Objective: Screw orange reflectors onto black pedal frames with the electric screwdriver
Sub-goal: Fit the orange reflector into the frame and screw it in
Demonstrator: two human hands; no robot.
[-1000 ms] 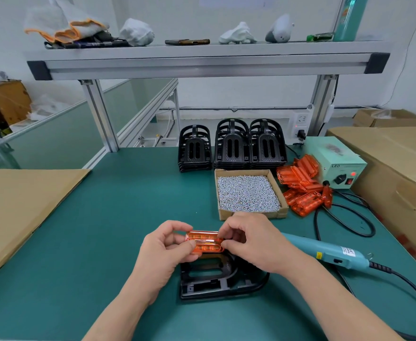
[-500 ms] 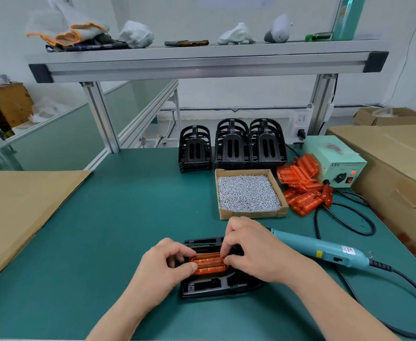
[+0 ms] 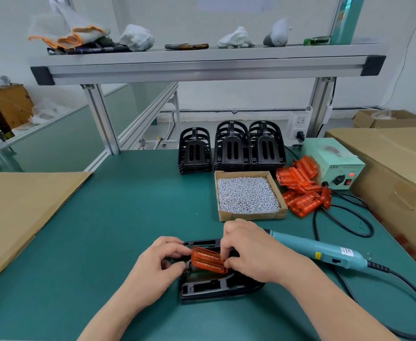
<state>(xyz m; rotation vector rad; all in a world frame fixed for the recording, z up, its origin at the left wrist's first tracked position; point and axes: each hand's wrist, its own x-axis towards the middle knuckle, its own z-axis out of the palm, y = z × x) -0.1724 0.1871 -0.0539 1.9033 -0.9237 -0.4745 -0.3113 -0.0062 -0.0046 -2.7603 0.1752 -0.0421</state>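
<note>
The reflector is down on the frame now; a second ago I held it in the air (it sits skewed, not flat in its seat). My right hand pinches its right end. My left hand has let go and grips the frame's left edge. Seating comes first, I think; the screwdriver lies untouched beside my right hand.

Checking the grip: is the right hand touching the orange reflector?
Touching. The head view shows the right hand pinching the orange reflector at its right end.
</note>
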